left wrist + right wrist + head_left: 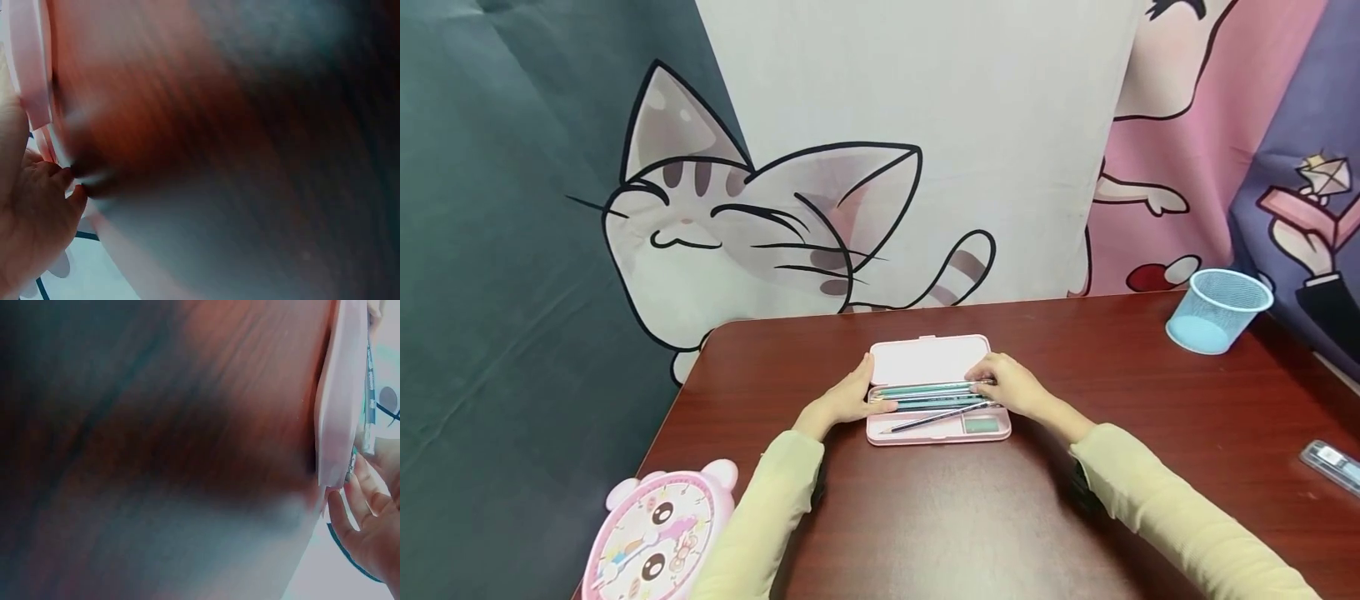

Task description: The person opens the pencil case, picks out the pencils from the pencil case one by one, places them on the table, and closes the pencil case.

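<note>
A pink pencil case lies open on the table, lid folded back toward the wall. Several pencils in green and blue tones lie across it. One dark pencil slants over the front part, beside a green eraser. My left hand grips the case's left end, thumb over the pencil tips and fingers along the outer side. At the other end my right hand holds the pencils' ends between curled fingers and thumb. The right wrist view shows fingers close against the case's end.
A pink animal-faced clock sits at the front left, beside my left sleeve. A light blue mesh basket stands at the back right. At the right edge lies a small clear-and-grey case. Printed cloth hangs behind the brown table.
</note>
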`<act>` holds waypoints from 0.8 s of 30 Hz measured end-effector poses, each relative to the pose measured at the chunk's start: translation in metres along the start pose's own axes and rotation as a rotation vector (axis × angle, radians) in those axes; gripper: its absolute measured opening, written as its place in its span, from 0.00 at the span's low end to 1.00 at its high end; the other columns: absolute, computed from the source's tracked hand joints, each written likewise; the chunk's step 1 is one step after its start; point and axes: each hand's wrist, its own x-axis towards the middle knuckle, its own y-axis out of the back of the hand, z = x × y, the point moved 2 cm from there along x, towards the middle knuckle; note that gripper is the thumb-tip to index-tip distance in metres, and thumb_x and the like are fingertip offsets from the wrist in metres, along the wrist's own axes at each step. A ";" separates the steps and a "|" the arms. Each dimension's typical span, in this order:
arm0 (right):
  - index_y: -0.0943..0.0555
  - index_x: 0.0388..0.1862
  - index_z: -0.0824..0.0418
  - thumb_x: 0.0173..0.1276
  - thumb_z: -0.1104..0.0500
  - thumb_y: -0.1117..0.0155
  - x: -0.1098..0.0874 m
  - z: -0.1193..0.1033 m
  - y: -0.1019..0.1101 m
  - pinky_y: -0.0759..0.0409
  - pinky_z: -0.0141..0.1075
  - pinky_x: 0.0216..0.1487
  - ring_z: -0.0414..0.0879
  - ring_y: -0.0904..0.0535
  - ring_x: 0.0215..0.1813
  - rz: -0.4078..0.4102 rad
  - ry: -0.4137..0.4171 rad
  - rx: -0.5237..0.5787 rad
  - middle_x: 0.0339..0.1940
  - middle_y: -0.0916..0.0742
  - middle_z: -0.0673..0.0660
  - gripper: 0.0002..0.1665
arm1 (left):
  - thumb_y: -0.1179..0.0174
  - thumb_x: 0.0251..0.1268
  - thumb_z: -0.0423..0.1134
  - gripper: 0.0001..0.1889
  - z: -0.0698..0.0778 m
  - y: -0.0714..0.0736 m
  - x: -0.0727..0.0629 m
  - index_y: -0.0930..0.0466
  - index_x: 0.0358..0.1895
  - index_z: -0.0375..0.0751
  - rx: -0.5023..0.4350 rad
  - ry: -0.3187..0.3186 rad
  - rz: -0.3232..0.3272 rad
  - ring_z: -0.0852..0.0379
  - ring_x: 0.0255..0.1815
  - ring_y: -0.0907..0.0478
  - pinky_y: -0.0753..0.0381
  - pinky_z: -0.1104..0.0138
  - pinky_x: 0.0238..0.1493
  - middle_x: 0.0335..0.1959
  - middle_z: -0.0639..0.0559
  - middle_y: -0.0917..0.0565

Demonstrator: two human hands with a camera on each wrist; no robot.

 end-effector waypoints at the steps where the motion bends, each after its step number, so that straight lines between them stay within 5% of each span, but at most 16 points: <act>1: 0.16 0.34 0.61 0.55 0.63 0.33 0.000 -0.001 0.000 0.23 0.41 0.38 0.49 0.22 0.39 -0.004 0.011 -0.041 0.32 0.16 0.54 0.07 | 0.43 0.58 0.56 0.52 0.000 -0.001 0.000 0.67 0.70 0.29 0.004 -0.005 -0.001 0.47 0.75 0.60 0.52 0.57 0.73 0.74 0.37 0.61; 6: 0.16 0.31 0.57 0.55 0.62 0.32 0.002 -0.004 0.004 0.23 0.40 0.33 0.47 0.23 0.36 0.004 0.086 -0.194 0.30 0.18 0.51 0.04 | 0.44 0.60 0.54 0.50 0.000 0.000 0.003 0.66 0.71 0.29 -0.007 -0.022 -0.019 0.47 0.75 0.62 0.56 0.56 0.73 0.74 0.37 0.61; 15: 0.20 0.28 0.55 0.57 0.63 0.34 0.001 -0.006 0.006 0.24 0.37 0.32 0.42 0.24 0.33 0.005 0.167 -0.252 0.28 0.21 0.49 0.03 | 0.44 0.57 0.59 0.54 -0.002 0.003 0.005 0.68 0.71 0.30 -0.023 -0.004 -0.093 0.46 0.75 0.67 0.60 0.54 0.74 0.74 0.38 0.64; 24: 0.20 0.29 0.58 0.58 0.66 0.36 -0.012 0.010 0.028 0.22 0.38 0.34 0.42 0.23 0.33 0.103 0.201 -0.227 0.30 0.22 0.50 0.03 | 0.57 0.67 0.57 0.44 0.000 0.000 0.000 0.68 0.71 0.31 -0.040 0.009 -0.028 0.48 0.75 0.64 0.60 0.55 0.74 0.74 0.38 0.63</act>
